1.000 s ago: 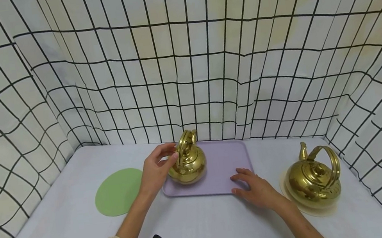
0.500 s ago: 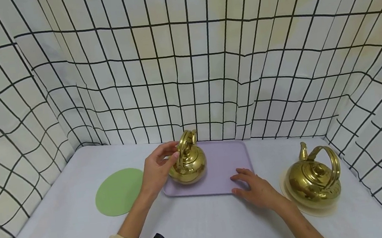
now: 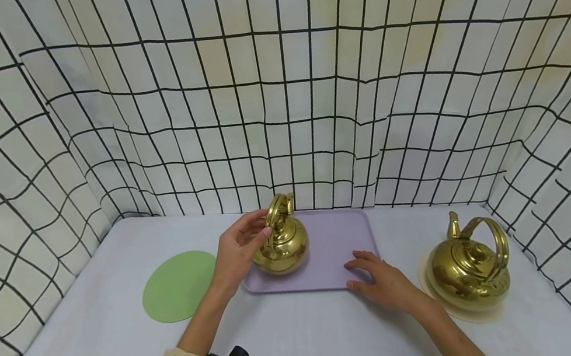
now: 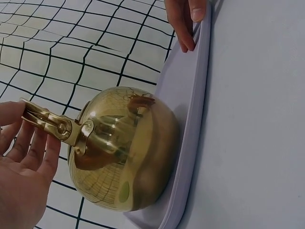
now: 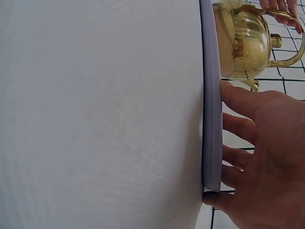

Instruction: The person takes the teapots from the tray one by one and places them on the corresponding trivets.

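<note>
A small brass kettle (image 3: 282,249) stands upright on the left part of a lilac tray (image 3: 338,248). My left hand (image 3: 238,251) is at its arched handle (image 4: 45,119), thumb on one side and fingers on the other, pinching it. In the left wrist view the palm faces the kettle from the handle side. My right hand (image 3: 382,281) rests at the tray's front right corner with fingers spread and relaxed. The right wrist view shows those fingertips (image 5: 228,150) against the tray's surface and one at its end edge.
A larger brass kettle (image 3: 468,274) stands on a round cream mat (image 3: 473,315) at the right. A flat round green mat (image 3: 176,287) lies at the left. White walls with a black grid (image 3: 277,102) enclose the white table (image 3: 304,340) behind and at both sides.
My left hand has shifted slightly right, its thumb and fingers coming closer onto the handle. The kettle, the tray and my right hand have stayed in place.
</note>
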A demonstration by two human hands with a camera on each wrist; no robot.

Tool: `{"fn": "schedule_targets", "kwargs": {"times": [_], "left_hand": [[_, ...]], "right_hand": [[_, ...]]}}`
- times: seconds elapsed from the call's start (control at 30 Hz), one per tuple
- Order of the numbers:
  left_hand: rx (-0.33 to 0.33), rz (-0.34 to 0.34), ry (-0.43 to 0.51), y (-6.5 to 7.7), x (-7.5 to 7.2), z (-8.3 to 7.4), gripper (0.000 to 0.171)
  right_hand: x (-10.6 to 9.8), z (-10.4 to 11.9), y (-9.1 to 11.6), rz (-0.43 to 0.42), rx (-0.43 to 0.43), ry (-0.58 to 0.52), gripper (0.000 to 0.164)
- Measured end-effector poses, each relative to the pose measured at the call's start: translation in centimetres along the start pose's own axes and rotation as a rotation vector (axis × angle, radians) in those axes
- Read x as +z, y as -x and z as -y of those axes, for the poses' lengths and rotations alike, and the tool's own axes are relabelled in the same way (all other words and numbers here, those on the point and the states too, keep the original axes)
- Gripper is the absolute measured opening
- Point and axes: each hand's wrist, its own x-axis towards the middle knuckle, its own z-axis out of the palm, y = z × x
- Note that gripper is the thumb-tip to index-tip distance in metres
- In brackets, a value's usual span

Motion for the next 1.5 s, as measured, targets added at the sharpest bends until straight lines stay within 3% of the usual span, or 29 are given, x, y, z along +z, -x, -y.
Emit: {"fn": "schedule_targets", "kwargs": {"times": [0.37, 0.8, 1.5], "left_hand": [[-0.082, 0.015, -0.016, -0.03, 0.17, -0.35, 0.042], [-0.124, 0.055, 0.049, -0.19, 0.34, -0.35, 0.042], [-0.107, 0.043, 0.092, -0.05, 0.73, -0.53, 0.041]], "right_hand": [[-0.17, 0.14, 0.26, 0.005, 0.004, 0.0, 0.042], [-0.2, 0.24, 0.38, 0.005, 0.008, -0.005, 0.042], [-0.01, 0.18, 0.25, -0.011, -0.008, 0.0, 0.041]]}}
